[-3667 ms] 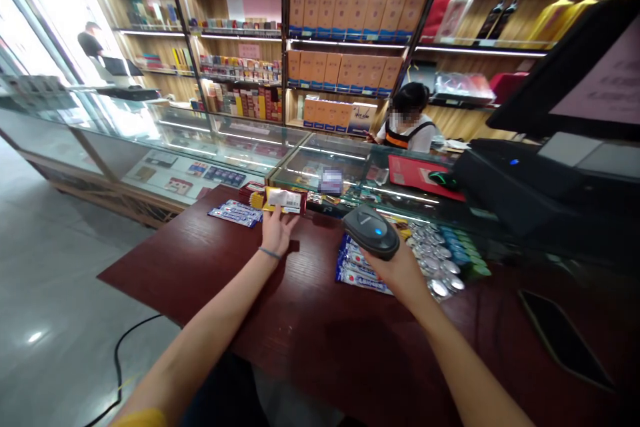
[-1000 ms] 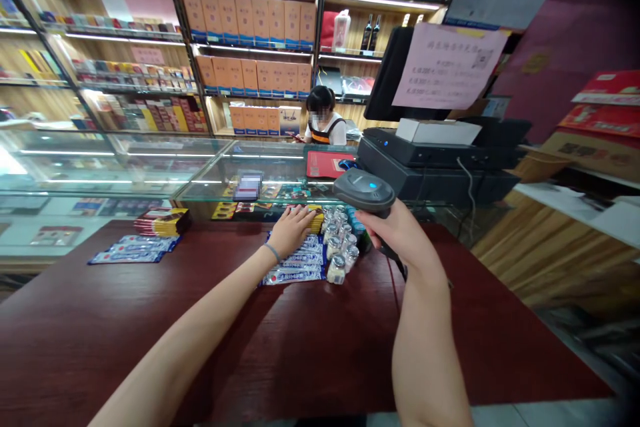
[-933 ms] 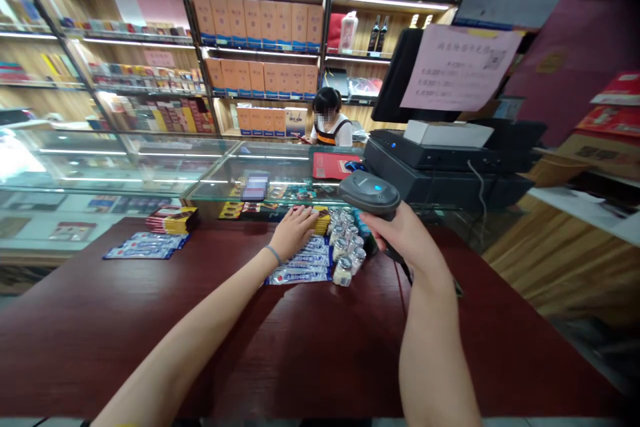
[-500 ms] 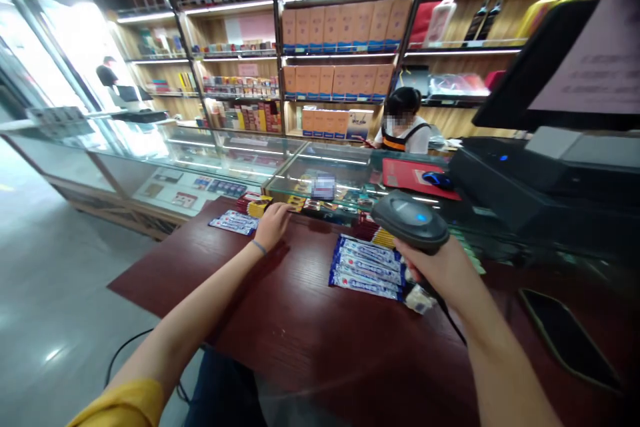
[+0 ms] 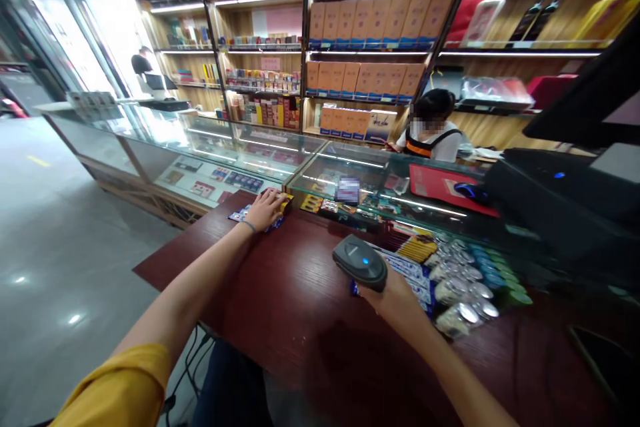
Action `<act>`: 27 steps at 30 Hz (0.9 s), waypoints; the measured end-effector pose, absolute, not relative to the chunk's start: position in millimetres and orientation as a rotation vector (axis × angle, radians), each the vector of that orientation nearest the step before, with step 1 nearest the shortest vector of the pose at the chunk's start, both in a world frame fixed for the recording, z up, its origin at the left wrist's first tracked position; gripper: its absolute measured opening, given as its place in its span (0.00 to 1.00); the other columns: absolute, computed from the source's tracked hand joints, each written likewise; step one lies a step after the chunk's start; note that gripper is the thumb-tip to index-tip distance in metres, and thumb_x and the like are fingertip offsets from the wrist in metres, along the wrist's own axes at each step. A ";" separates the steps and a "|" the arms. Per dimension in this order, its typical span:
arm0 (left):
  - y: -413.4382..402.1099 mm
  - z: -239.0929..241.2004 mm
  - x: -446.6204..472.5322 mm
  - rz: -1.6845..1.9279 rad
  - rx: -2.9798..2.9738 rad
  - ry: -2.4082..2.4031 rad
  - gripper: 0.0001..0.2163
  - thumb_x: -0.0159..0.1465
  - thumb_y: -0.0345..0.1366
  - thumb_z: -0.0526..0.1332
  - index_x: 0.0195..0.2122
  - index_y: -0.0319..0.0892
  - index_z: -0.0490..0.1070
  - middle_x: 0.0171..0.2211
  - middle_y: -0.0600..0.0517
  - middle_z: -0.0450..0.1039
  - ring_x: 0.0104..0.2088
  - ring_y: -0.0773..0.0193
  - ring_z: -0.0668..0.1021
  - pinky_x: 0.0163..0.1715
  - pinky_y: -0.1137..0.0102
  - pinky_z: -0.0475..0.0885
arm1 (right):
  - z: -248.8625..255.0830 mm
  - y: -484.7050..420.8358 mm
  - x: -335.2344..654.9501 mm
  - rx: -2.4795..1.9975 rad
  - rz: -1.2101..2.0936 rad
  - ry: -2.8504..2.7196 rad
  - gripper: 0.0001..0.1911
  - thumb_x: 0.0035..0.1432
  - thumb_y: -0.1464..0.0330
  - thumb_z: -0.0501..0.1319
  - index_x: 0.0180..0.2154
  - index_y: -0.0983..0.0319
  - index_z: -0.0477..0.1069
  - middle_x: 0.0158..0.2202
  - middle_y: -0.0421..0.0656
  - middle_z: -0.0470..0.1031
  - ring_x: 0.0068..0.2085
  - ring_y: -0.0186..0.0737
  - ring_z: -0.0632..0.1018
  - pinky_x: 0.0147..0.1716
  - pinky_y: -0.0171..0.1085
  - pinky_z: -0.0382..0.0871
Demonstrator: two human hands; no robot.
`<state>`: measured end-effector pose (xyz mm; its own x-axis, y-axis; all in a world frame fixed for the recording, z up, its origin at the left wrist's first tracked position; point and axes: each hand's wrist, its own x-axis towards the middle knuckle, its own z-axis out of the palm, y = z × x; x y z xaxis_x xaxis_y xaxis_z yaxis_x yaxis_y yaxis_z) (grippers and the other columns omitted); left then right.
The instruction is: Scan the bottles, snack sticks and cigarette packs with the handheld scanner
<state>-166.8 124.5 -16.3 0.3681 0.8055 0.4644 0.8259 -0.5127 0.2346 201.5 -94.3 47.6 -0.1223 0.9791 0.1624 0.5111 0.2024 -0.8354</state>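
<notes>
My right hand (image 5: 395, 297) is wrapped around a black barcode scanner (image 5: 360, 260) with a lit blue light. It hangs over a row of blue-and-white packets (image 5: 413, 273) and hides part of them. At the left, my left hand (image 5: 265, 210) lies with fingers stretched out over a smaller group of blue-and-white packets (image 5: 237, 213) and yellow-and-red packets (image 5: 287, 201). The hand covers most of that group. Beside the larger row are yellow-and-brown packets (image 5: 417, 247) and clear packs with silver round ends (image 5: 455, 288).
The dark red tabletop (image 5: 280, 280) meets a glass display counter (image 5: 320, 160). Green round-ended packs (image 5: 515, 287), a phone (image 5: 600, 353), a red mat (image 5: 435, 187) with a mouse (image 5: 470, 191) and a dark machine (image 5: 545, 193) stand right. Behind the counter is a person (image 5: 433, 127).
My right hand has brought the scanner left and lower, uncovering the clear and green packs. My left hand has shifted left onto the small packet group. The view has turned slightly left.
</notes>
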 end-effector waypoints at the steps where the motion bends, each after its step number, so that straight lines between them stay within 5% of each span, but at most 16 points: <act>1: 125.5 -18.4 -166.7 -0.832 -2.570 -1.541 0.26 0.63 0.37 0.63 0.63 0.50 0.69 0.67 0.41 0.63 0.68 0.40 0.60 0.66 0.44 0.52 | 45.8 -93.3 201.7 -1.409 0.801 -1.745 0.25 0.53 0.66 0.62 0.55 0.57 0.70 0.41 0.44 0.83 0.43 0.52 0.83 0.41 0.45 0.75; 7: 119.8 -18.5 -163.5 -0.932 -2.546 -1.529 0.18 0.66 0.39 0.61 0.57 0.52 0.74 0.63 0.43 0.70 0.64 0.45 0.67 0.66 0.49 0.54 | 46.6 -89.4 203.5 -1.455 0.844 -1.706 0.24 0.53 0.65 0.62 0.53 0.57 0.70 0.34 0.42 0.82 0.43 0.53 0.83 0.35 0.44 0.77; 12: 109.8 -5.6 -160.0 -1.203 -2.568 -1.553 0.14 0.65 0.36 0.63 0.51 0.51 0.78 0.51 0.45 0.79 0.55 0.51 0.76 0.60 0.60 0.64 | 53.8 -89.2 205.3 -1.419 0.832 -1.670 0.24 0.53 0.65 0.63 0.53 0.58 0.71 0.42 0.44 0.82 0.47 0.53 0.82 0.42 0.46 0.77; 17: 88.3 1.1 -127.7 -2.092 -1.999 -1.757 0.12 0.66 0.43 0.64 0.49 0.49 0.77 0.46 0.49 0.80 0.49 0.56 0.79 0.49 0.68 0.71 | 59.4 -89.4 212.2 -1.406 0.771 -1.600 0.22 0.53 0.63 0.65 0.50 0.60 0.71 0.43 0.46 0.82 0.45 0.52 0.82 0.45 0.46 0.75; 21: 63.2 3.9 -75.2 -3.132 -1.269 -1.793 0.12 0.68 0.48 0.61 0.45 0.47 0.72 0.40 0.52 0.78 0.35 0.64 0.80 0.38 0.70 0.75 | 61.1 -86.7 218.4 -1.310 0.690 -1.607 0.18 0.54 0.63 0.64 0.47 0.60 0.70 0.43 0.46 0.81 0.48 0.50 0.80 0.48 0.43 0.73; 27: 23.8 -13.7 -17.6 -4.039 -0.528 -1.763 0.08 0.73 0.41 0.56 0.50 0.50 0.69 0.49 0.48 0.78 0.42 0.60 0.83 0.48 0.58 0.78 | 59.6 -84.0 225.8 -1.438 0.658 -1.718 0.20 0.53 0.63 0.65 0.48 0.55 0.67 0.41 0.43 0.82 0.47 0.51 0.81 0.45 0.43 0.72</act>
<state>-17.6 23.8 -13.7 -0.2527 0.9360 -0.2449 -0.8159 -0.0702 0.5739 225.8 -84.0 59.6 -0.0505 0.9700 0.2379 0.5632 0.2244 -0.7952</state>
